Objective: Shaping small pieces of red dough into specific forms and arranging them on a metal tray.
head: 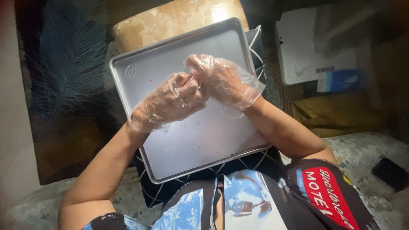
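Both my hands wear thin clear plastic gloves and meet above a silver metal baking tray (191, 145). My left hand (168, 102) is curled into a loose fist with its knuckles up. My right hand (223, 81) comes in from the right, and its fingers close over the fingertips of the left hand's glove. I cannot see anything else between the hands. A few small dark and red specks dot the bare tray, which rests on a dark cushion (243, 164) with white lines, on my lap.
A beige patterned surface (170, 21) lies beyond the tray. At the upper right are a white box (306, 47) and a mustard cloth (341, 113). A dark feather-patterned rug (64, 72) fills the left. A flat black object (390, 172) lies on the floral seat at the right.
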